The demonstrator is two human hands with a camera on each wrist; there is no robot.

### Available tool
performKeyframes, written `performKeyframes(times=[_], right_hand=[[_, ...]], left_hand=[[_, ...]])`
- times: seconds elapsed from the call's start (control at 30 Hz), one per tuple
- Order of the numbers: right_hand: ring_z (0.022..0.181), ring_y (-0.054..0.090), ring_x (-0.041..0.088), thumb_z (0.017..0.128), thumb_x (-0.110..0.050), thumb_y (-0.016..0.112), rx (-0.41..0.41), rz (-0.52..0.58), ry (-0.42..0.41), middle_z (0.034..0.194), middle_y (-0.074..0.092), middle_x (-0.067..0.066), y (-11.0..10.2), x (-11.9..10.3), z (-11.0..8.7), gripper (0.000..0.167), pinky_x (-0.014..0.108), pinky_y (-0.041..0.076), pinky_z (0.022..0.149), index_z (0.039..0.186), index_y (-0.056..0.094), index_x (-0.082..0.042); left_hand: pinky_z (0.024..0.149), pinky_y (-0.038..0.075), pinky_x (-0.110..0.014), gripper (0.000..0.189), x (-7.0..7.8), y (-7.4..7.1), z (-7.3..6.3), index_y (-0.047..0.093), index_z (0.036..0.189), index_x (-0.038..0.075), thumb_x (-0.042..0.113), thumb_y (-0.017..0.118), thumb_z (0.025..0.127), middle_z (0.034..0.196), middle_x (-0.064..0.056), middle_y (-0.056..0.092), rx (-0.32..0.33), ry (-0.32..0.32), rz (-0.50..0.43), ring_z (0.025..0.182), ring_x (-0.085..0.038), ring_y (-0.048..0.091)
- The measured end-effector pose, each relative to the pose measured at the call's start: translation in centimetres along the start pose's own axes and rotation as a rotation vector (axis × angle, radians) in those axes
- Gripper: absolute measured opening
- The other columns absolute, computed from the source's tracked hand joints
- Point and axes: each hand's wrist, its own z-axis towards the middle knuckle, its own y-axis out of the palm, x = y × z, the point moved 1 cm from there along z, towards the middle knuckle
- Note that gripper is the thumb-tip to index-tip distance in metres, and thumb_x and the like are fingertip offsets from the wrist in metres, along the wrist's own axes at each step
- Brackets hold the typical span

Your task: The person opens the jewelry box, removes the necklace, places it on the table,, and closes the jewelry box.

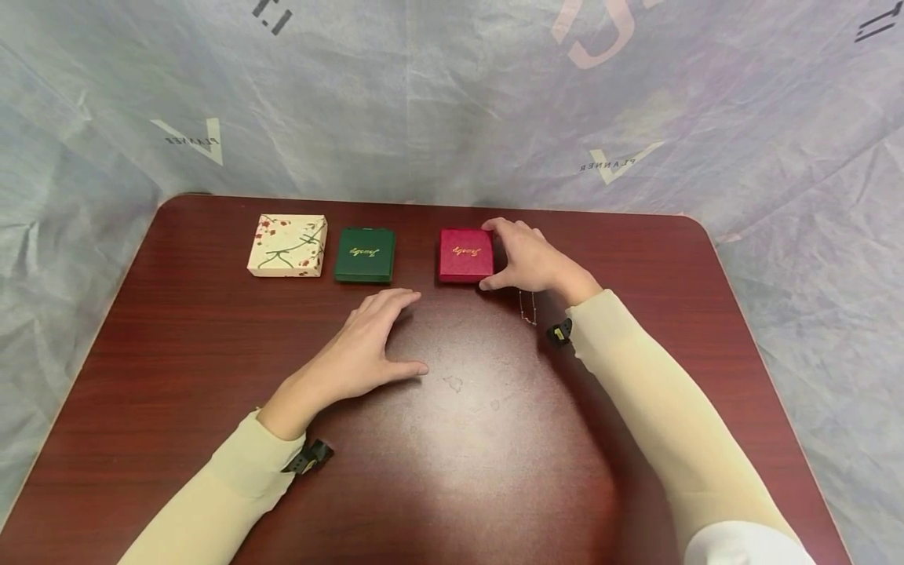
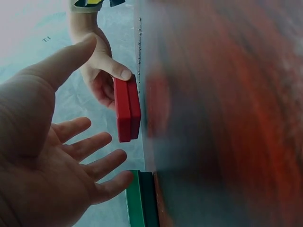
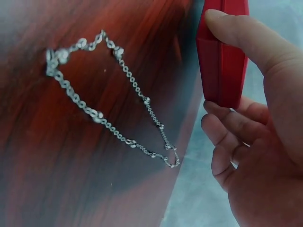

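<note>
My right hand [image 1: 528,255] holds a red jewelry box [image 1: 466,253] at its right side, thumb on the near edge and fingers at the far edge. The box's lid is closed and carries gold lettering. Just below that hand, a thin silver chain bracelet [image 3: 147,100] lies in a loop on the table, partly hidden by the hand in the head view. My left hand [image 1: 356,349] hovers over the table with fingers spread and nothing in it, nearest to a closed green jewelry box [image 1: 364,255].
A cream box with a floral print [image 1: 288,245] stands left of the green one, all along the back of the dark red wooden table [image 1: 176,353]. Grey printed cloth [image 1: 395,102] hangs behind the table's back edge.
</note>
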Motion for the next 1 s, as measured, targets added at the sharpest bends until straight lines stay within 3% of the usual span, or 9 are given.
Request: performKeyframes(times=[1.0], right_hand=[[0.126,0.049,0.034,0.077,-0.04,0.095,-0.022,0.034,0.015,0.137,0.061,0.014,1.0,0.4,1.2,0.103,0.052,0.034,0.107,0.157,0.04,-0.005]], left_hand=[[0.115,0.035,-0.06,0.103,-0.1,-0.3,-0.2,0.041,0.159,0.007,0.041,0.096,0.078,0.158,-0.01,0.045,0.001,-0.004,0.0,0.142,-0.032,0.042]])
